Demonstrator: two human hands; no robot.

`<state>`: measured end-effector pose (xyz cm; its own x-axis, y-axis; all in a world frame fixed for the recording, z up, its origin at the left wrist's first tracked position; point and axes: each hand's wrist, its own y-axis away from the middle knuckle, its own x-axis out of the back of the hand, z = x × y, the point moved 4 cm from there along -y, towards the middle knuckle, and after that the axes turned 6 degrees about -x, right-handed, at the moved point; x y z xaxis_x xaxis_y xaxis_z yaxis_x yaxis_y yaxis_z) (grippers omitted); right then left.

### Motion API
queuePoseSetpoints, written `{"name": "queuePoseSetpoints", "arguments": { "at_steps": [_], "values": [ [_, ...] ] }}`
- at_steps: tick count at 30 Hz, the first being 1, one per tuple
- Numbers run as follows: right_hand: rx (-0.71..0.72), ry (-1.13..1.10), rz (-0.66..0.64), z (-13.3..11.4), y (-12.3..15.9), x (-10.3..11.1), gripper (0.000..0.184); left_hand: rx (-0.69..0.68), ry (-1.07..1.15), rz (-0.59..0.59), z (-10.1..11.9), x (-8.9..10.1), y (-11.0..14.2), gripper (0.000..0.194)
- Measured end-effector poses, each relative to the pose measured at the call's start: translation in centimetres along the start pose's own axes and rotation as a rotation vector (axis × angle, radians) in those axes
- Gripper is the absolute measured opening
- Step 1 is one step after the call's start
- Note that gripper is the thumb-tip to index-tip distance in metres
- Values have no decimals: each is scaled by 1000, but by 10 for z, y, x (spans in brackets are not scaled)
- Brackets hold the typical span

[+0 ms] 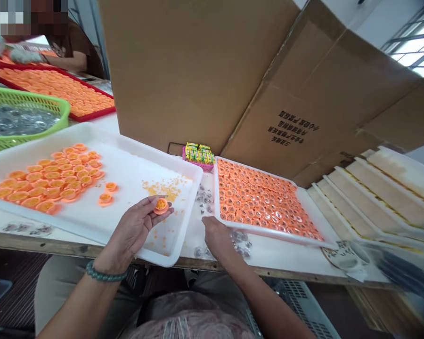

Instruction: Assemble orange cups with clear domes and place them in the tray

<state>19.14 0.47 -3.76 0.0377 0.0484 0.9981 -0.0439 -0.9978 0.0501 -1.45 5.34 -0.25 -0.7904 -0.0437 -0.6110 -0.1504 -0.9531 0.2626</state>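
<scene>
My left hand (136,228) is raised palm-up over the white tray (134,165) and pinches a small orange cup (161,205) filled with yellow bits at its fingertips. My right hand (217,238) rests knuckles-up on the table between the two trays, fingers curled down among small clear lids (240,241); whether it holds one is hidden. On the left tray lie rows of filled orange cups (49,179) and a scatter of yellow crumbs (164,189). The right white tray (325,238) is packed with covered orange cups (265,200).
A big cardboard sheet (205,70) stands behind the trays. A pink basket of small yellow-green packs (198,157) sits at its foot. A green basket of clear lids (24,117) and a red tray of cups (56,87) lie far left, where another person works. Stacked trays (385,188) stand right.
</scene>
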Motion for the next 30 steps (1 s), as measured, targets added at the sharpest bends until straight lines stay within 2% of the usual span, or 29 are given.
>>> {"name": "queuePoseSetpoints", "arguments": {
  "at_steps": [4,8,11,14,19,25,30],
  "values": [
    [1,143,118,-19,-20,-4,34,-23,-22,19,-1,3,-1,14],
    [-16,216,69,-29,-33,-21,30,-48,-10,35,1,4,0,14],
    [18,209,34,-29,-29,-26,23,-53,-10,15,2,3,0,13],
    [71,204,14,-25,-20,-21,19,-46,-25,12,1,2,1,13],
    [61,151,58,-21,-14,-10,26,-58,-19,16,3,2,1,13],
    [96,144,-20,-26,-8,-25,20,-77,-24,21,3,3,2,12],
    [66,17,7,-20,-4,-19,36,-81,-35,21,2,4,1,13]
  ]
}}
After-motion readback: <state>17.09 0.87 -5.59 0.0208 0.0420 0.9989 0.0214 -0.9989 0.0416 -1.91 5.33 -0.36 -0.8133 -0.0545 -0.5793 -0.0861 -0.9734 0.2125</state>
